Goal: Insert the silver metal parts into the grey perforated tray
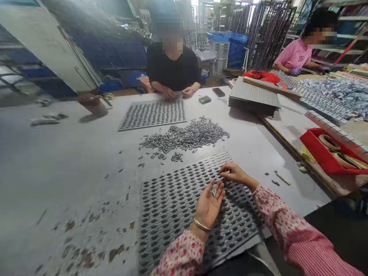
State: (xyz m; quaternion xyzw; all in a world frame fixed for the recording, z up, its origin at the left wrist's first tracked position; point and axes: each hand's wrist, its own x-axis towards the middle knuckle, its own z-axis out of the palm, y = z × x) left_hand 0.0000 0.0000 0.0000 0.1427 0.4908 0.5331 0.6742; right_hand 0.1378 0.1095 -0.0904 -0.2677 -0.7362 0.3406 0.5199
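Observation:
My left hand [209, 203] rests palm up on a grey slotted tray [172, 207] in front of me, cupping a few small silver metal pieces [214, 192]. My right hand [233, 172] sits fingers down at the tray's far right part, fingertips pinched on the tray surface; whether a piece is between them is not visible. Many of the tray's slots hold silver pieces. A loose heap of the same metal pieces [186, 137] lies on the grey table [71, 165] just beyond the tray.
Across the table a person in black works at a second slotted tray [153, 114]. A stack of trays [253, 94] sits at the right, a red bin [327, 153] at the right edge. Another person in pink works at the far right. A phone [218, 92] and a small box [204, 99] lie near the far edge.

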